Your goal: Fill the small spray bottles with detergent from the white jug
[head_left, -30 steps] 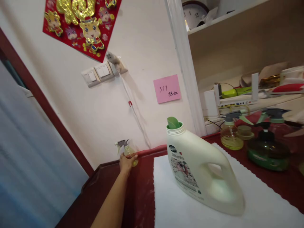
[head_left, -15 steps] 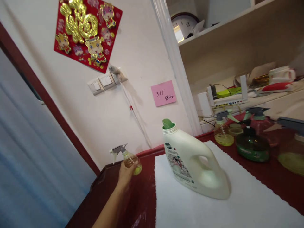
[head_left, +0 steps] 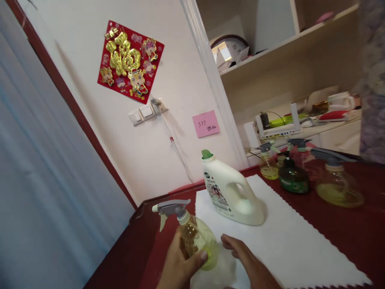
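My left hand is wrapped round a clear spray bottle with yellow liquid inside and a grey trigger head. The bottle is tilted, its nozzle pointing left, over the near left edge of a white sheet. Just right of it is my right hand, fingers stretched out, apart from the bottle and holding nothing. Beyond both hands a pale green detergent jug stands on the sheet, a green spout showing in its uncapped neck.
On the dark red table, to the right, stand a dark green pump bottle, a large spray bottle and a small spray bottle. A white router sits behind them. Blue curtain hangs at left.
My left hand has brought the spray bottle from the table's back left toward me and to the right. My right hand has come into view. The camera view has shifted.
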